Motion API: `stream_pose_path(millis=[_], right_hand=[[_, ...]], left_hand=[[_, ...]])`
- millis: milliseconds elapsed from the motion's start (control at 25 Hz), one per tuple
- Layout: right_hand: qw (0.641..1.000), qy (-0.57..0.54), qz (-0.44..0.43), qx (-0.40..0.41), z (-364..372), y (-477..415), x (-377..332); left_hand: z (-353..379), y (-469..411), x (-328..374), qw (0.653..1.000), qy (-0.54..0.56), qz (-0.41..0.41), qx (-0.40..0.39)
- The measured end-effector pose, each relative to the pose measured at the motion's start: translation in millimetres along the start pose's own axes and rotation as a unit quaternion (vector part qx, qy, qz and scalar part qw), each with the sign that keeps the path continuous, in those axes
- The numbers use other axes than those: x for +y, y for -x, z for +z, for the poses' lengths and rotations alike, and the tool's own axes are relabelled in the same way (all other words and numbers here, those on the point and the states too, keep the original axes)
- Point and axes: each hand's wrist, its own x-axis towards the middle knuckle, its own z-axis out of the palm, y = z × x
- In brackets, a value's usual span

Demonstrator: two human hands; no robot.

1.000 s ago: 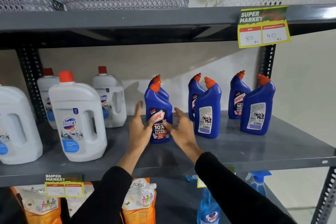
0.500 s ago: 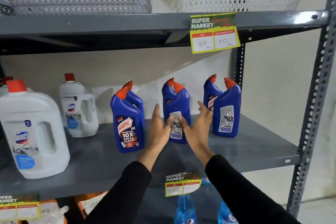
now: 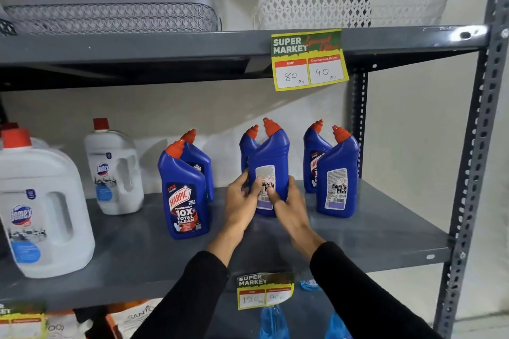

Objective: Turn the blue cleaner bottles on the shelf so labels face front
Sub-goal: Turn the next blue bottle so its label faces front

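A person's left hand (image 3: 241, 203) and right hand (image 3: 289, 205) clasp the middle bottle (image 3: 271, 170) of the front row from either side, thumbs pressed over its white back label, fingers wrapped out of sight behind; the bottle stands on the grey shelf (image 3: 371, 231), or just off it, its base hidden by the hands. Judging by how things stand, the job is roughly a third done in the front row: the left bottle (image 3: 183, 195) already shows its brand label to the front, the one in hand shows only small print and a barcode, and the right bottle (image 3: 337, 179) also faces backward and looks untouched. Three more blue bottles stand behind, one per front bottle; the rear right bottle (image 3: 314, 162) shows part of a brand label, while the other two are mostly covered and their facing cannot be told. White jugs (image 3: 46, 209) sit further left on the same shelf. A yellow price tag (image 3: 308, 59) hangs from the shelf above, and goods on the shelf below are cut off by the frame's lower edge.
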Motion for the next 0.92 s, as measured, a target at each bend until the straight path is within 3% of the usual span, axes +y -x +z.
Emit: stream_pose_path(millis=[200,360,520,640,760,920], right_hand=[[0.995,-0.078,-0.052,0.024,-4,-2,-19],[0.992,0.054,-0.100,0.051,4,1,-20],[0.980,0.153,-0.129,-0.020,3,18,-26],[0.986,0.079,-0.123,-0.079,-5,25,-26],[0.996,-0.026,-0.062,-0.053,-16,17,-26],[0.986,-0.138,0.025,-0.094,-22,9,-35]], left_hand=[[34,10,20,0.994,-0.069,0.080,0.022],[40,12,37,0.997,-0.058,0.049,-0.008],[29,7,43,0.999,0.012,0.030,-0.028],[23,4,41,0.999,-0.009,0.022,-0.027],[17,8,42,0.999,-0.009,0.020,-0.045],[11,20,43,0.995,0.005,0.031,-0.097]])
